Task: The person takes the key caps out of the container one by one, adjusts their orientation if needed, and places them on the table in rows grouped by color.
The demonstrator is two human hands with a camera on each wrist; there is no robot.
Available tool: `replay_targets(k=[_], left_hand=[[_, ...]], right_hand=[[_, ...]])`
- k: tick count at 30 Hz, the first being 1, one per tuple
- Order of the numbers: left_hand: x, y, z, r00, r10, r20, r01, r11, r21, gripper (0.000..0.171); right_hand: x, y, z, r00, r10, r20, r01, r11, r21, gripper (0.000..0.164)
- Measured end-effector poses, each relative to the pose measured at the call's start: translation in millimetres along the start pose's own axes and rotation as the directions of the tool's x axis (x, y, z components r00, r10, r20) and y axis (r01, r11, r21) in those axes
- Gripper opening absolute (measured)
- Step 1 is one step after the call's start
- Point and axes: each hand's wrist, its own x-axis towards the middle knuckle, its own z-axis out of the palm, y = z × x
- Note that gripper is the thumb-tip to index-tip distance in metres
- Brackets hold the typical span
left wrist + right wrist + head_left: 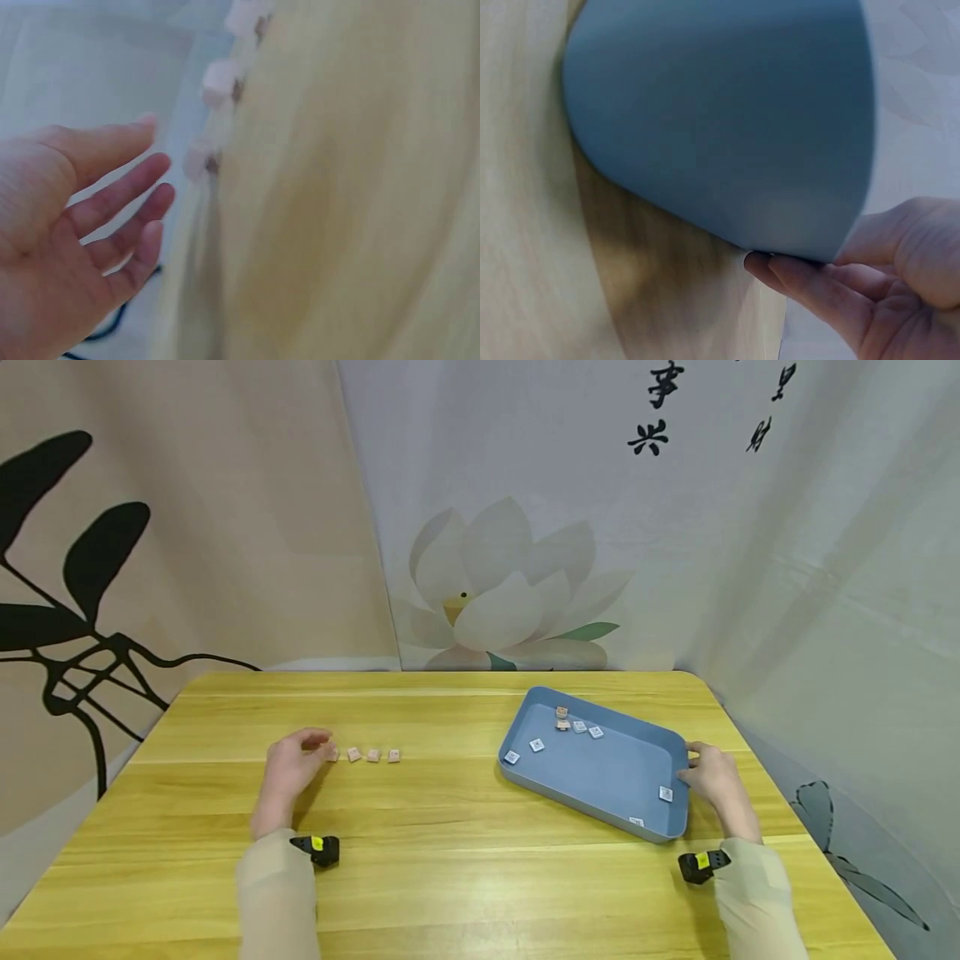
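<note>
A row of several small pale pink blocks point(373, 756) lies on the left part of the table. My left hand point(288, 768) hovers at the row's left end, its thumb and fingers apart. In the left wrist view the same hand point(97, 217) has loosely bent fingers with nothing between them, close beside the nearest pink block point(198, 160). On the right, a blue tray point(600, 785) stands at a slant. My right hand point(718, 781) grips its right end. Seen from the right wrist, fingers point(810, 289) and thumb pinch the tray's edge point(795, 232).
Inside the tray are several small white blocks with dark marks, such as one white block point(666, 794) near the right end, and two tan blocks point(562, 719) at the back. The wooden table point(450, 877) ends at a printed curtain point(525, 460) behind.
</note>
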Motion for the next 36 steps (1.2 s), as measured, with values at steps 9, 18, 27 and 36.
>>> replay_targets(k=[9,18,27,36], left_hand=[[20.7,64.8,46.9,0.97,0.216,-0.11,-0.223,0.974,-0.05,0.028],[28.1,133.7,133.7,0.874,0.48,0.07,-0.483,0.875,0.023,0.023],[32.5,194.9,188.6,0.784,0.553,0.281,-0.605,0.783,0.146,0.024],[39.0,213.8,222.0,0.778,0.475,0.41,-0.581,0.793,0.183,0.035]], right_hand=[[-2,-1,-1,1.0,-0.002,0.001,0.002,1.0,-0.002,0.058],[-5,-2,-1,1.0,-0.018,0.0,0.018,1.0,0.007,0.057],[-5,-1,-2,1.0,-0.011,-0.004,0.011,1.0,0.007,0.058],[-4,0,-1,1.0,-0.008,0.001,0.008,1.0,0.021,0.058]])
